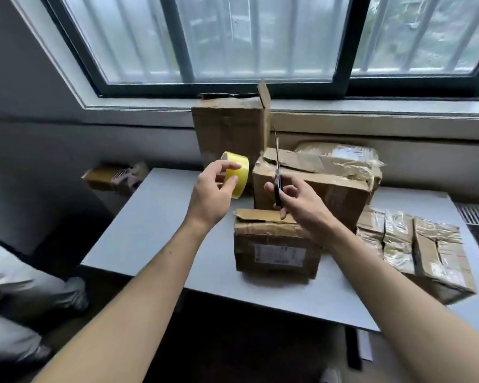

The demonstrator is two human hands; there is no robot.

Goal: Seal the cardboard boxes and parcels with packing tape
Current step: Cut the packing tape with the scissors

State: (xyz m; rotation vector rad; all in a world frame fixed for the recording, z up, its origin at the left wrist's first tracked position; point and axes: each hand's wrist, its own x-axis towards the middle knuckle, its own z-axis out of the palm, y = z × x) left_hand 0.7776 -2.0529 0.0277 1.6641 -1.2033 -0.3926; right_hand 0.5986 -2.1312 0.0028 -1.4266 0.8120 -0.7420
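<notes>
1. The left hand (212, 190) grips a roll of yellow packing tape (237, 172) between thumb and curled fingers. It is raised above the grey tabletop (150, 217), just left of the boxes.
2. The right hand (297, 201) is closed round the dark handles of a pair of scissors (277, 176), blades pointing up (they look nearly shut, though blur makes that hard to tell).
3. Below both hands sits a small brown cardboard box with a printed label (274, 252), its top flap lifted at the left edge. Behind it stands a crumpled brown box (329, 189), then a tall brown carton (227, 128) with one flap upright.
4. Risk: the blades stand near the left hand, so reaching across for the tape end could nick skin.
5. Risk: no free tape end shows. Picking it loose awkwardly may twist or split the film and leave a weak seal.
</notes>
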